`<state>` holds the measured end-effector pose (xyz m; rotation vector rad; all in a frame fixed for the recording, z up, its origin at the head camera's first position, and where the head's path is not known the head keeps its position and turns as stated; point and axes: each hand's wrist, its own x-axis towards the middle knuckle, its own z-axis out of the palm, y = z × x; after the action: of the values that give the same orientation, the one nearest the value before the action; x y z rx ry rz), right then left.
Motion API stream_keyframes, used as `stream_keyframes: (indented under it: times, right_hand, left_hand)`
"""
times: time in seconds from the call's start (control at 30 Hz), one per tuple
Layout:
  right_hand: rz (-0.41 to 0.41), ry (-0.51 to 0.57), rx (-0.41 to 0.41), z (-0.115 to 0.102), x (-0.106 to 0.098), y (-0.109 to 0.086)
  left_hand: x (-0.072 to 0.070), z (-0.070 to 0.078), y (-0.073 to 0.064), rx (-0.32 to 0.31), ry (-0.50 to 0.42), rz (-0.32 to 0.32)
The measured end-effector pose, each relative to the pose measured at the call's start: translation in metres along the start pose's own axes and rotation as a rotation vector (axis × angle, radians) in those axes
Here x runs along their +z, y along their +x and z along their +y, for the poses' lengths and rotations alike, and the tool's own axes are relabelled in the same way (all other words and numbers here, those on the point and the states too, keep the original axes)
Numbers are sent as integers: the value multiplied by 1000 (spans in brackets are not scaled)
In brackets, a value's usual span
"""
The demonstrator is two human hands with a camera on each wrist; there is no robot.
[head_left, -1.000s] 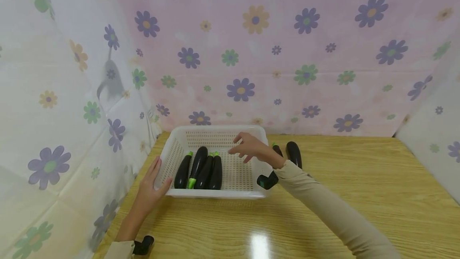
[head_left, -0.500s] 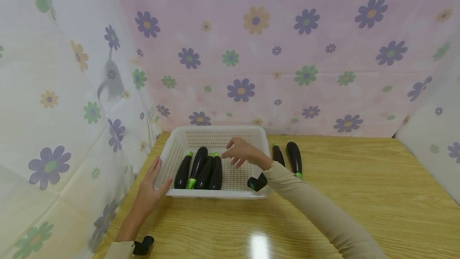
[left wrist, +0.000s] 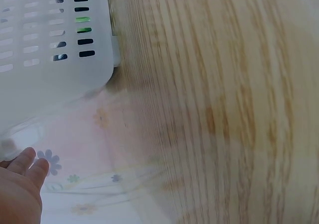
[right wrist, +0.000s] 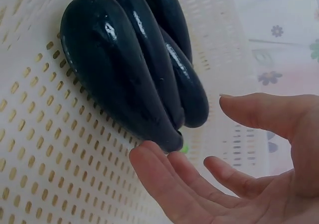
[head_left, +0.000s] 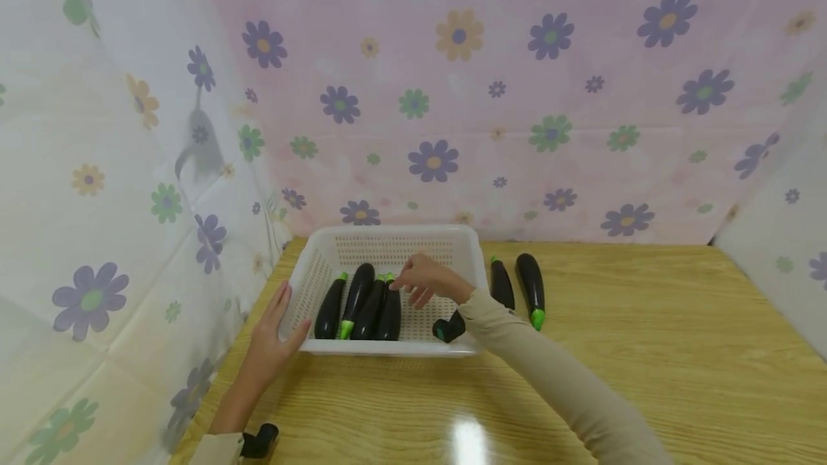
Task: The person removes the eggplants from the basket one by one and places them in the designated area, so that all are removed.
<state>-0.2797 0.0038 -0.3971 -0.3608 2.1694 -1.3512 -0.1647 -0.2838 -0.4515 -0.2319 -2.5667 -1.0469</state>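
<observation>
A white perforated plastic basket (head_left: pixel 400 348) stands on the wooden table, with several dark, glossy eggplants (head_left: pixel 390 318) side by side in its left half. My left hand (head_left: pixel 273 341) rests on the basket's left rim with its fingers straight. Over the inside of the basket is my right hand (head_left: pixel 434 280), holding nothing. In the right wrist view, its thumb and fingers (right wrist: pixel 164 179) are spread apart, fingertips right at the stem end of the nearest eggplant (right wrist: pixel 114 69). The left wrist view has the basket's outer wall (left wrist: pixel 60 84) with fingertips of my left hand (left wrist: pixel 20 194) at its lower edge.
Two more eggplants lie on the table (head_left: pixel 620 321) just right of the basket: a shorter one (head_left: pixel 500 282) close to its wall and a longer one (head_left: pixel 531 284) beside it. Flower-patterned cloth (head_left: pixel 484 128) hangs behind the table and along both sides.
My right hand has moved left and slightly down inside the basket, toward the rightmost eggplant there. My left hand and the basket have stayed in place.
</observation>
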Motion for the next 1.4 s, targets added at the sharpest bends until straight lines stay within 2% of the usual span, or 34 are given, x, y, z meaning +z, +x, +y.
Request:
stream_keyframes:
  times: [0.3,0.47,0.57,0.73,0.93,1.4]
  right_hand:
    - [-14,-44,71,8,9,15]
    - [45,-38,153,9,21,19]
    - [78,-113,184,11,30,24]
    - [86,-221,214,15,40,31]
    - [99,-176,209,14,38,30]
    - [70,59,156,3,21,17]
  left_hand:
    - [1,1,-1,-5,10,-5]
    - [0,0,-1,1,20,3]
    - [1,0,-2,16,34,23]
    - [2,0,-2,27,46,41]
    - [2,1,1,30,65,46]
    - [2,1,2,38,62,46]
